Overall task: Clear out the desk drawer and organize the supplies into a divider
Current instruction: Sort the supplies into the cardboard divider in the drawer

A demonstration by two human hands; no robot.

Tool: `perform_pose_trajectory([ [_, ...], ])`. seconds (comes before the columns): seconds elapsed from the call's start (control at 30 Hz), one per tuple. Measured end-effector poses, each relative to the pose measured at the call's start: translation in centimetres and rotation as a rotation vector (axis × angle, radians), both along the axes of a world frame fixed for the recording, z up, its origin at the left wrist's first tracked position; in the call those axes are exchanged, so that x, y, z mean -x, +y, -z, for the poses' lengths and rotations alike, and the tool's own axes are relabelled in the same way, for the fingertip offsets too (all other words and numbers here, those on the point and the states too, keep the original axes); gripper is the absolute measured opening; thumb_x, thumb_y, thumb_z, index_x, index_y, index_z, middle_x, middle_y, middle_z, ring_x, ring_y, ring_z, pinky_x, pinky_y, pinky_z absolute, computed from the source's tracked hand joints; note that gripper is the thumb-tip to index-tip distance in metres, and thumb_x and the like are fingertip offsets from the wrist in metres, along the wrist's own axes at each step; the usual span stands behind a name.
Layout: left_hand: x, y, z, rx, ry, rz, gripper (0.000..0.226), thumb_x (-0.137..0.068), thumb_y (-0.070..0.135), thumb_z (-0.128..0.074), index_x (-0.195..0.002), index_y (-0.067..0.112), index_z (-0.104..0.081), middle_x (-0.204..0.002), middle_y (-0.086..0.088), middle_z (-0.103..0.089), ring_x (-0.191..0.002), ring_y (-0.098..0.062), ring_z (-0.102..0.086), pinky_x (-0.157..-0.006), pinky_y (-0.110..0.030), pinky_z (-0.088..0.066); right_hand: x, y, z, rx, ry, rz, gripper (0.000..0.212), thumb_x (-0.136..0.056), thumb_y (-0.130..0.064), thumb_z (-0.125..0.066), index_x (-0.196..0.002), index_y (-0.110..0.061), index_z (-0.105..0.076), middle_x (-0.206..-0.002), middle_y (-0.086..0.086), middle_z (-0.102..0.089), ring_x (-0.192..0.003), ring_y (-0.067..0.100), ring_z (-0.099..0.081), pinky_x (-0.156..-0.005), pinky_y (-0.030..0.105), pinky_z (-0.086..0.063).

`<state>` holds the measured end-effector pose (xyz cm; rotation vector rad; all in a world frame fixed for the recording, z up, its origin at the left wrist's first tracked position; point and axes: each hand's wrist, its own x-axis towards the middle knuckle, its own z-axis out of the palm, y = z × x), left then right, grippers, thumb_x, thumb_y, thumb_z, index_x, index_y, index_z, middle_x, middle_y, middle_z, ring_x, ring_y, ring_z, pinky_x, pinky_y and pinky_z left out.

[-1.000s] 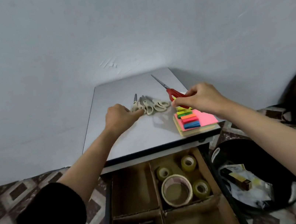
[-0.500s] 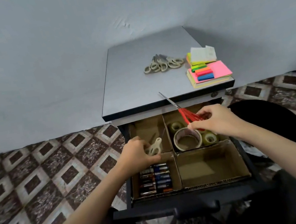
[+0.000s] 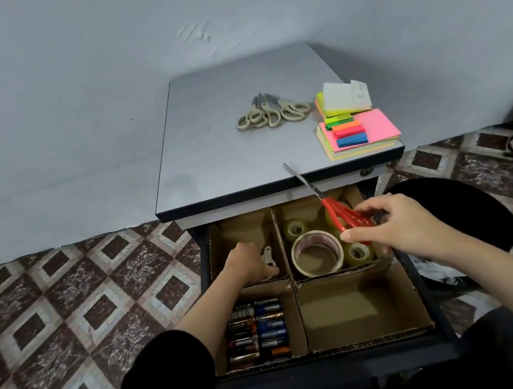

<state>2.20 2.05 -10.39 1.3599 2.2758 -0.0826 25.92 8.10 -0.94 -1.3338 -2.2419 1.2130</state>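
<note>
A cardboard divider [image 3: 291,284] with four compartments sits in the open drawer [image 3: 439,326]. My left hand [image 3: 246,265] is down in the back left compartment, gripping beige scissors [image 3: 269,255]. Over the back right compartment my right hand [image 3: 391,226] pinches the handles of red scissors [image 3: 334,207], blades pointing up and left. Tape rolls [image 3: 316,252] fill that compartment. Batteries [image 3: 258,332] lie in the front left one. The front right compartment [image 3: 357,309] holds nothing.
On the cabinet top [image 3: 208,154] lie more beige scissors [image 3: 272,112] and stacks of sticky notes [image 3: 359,131]. A black bin [image 3: 471,204] stands right of the drawer. Patterned floor tiles surround the cabinet, and a grey wall rises behind.
Both hands came down from the cabinet top to the drawer, each carrying scissors. The left hand has sunk into the back left compartment; the red scissors now hover above the tape rolls.
</note>
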Motion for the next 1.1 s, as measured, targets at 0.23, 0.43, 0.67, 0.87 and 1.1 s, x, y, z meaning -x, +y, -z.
perform_pose_trajectory([
  [0.23,0.0,0.6,1.4,-0.117,-0.087,-0.111,0.031,-0.087,0.025,-0.063,-0.064,0.010,-0.050,-0.064,0.000,-0.049,-0.058,-0.011,-0.050,-0.054,-0.021,-0.044,0.3,0.2,-0.1,0.033,0.038,-0.012,0.057,-0.068,-0.042,-0.075,-0.116,-0.018,-0.057,-0.089,0.000,-0.063,-0.047,0.006,-0.055,-0.045,0.014,-0.044],
  [0.43,2.0,-2.8,-0.1,-0.563,0.008,-0.061,0.019,-0.089,0.017,-0.058,-0.101,0.004,-0.067,-0.096,-0.009,-0.065,-0.087,-0.023,-0.062,-0.075,-0.031,-0.052,1.0,-1.6,-0.9,0.169,0.014,-0.187,0.056,-0.057,-0.049,-0.073,-0.103,-0.022,-0.058,-0.096,-0.003,-0.060,-0.045,0.005,-0.054,-0.046,0.017,-0.046],
  [0.67,4.5,-8.3,2.1,-0.627,-0.043,-0.133,0.059,-0.096,0.040,-0.030,-0.143,0.005,-0.032,-0.151,-0.007,-0.029,-0.139,-0.021,-0.025,-0.114,-0.031,-0.018,5.6,-4.0,1.2,-0.003,-0.310,-0.406,0.050,-0.064,-0.057,-0.075,-0.088,-0.013,-0.069,-0.085,0.004,-0.069,-0.069,0.013,-0.062,-0.058,0.023,-0.047],
  [0.87,4.5,-8.7,2.3,-0.604,0.014,-0.035,0.085,-0.083,0.058,0.000,-0.145,0.007,-0.027,-0.154,-0.005,-0.023,-0.142,-0.017,-0.018,-0.118,-0.030,-0.011,12.5,-4.4,3.3,-0.212,-0.451,-0.305,0.049,-0.069,-0.055,-0.073,-0.067,-0.012,-0.050,-0.079,0.001,-0.056,-0.070,0.016,-0.053,-0.060,0.028,-0.044],
  [1.1,4.6,-8.5,2.3,-0.572,0.046,-0.057,0.087,-0.081,0.061,0.003,-0.146,0.012,-0.027,-0.155,-0.002,-0.023,-0.142,-0.018,-0.020,-0.116,-0.034,-0.019,16.3,-3.6,5.4,-0.241,-0.490,-0.316,0.057,-0.075,-0.046,-0.072,-0.110,-0.004,-0.057,-0.124,0.014,-0.050,-0.104,0.028,-0.055,-0.071,0.029,-0.041],
])
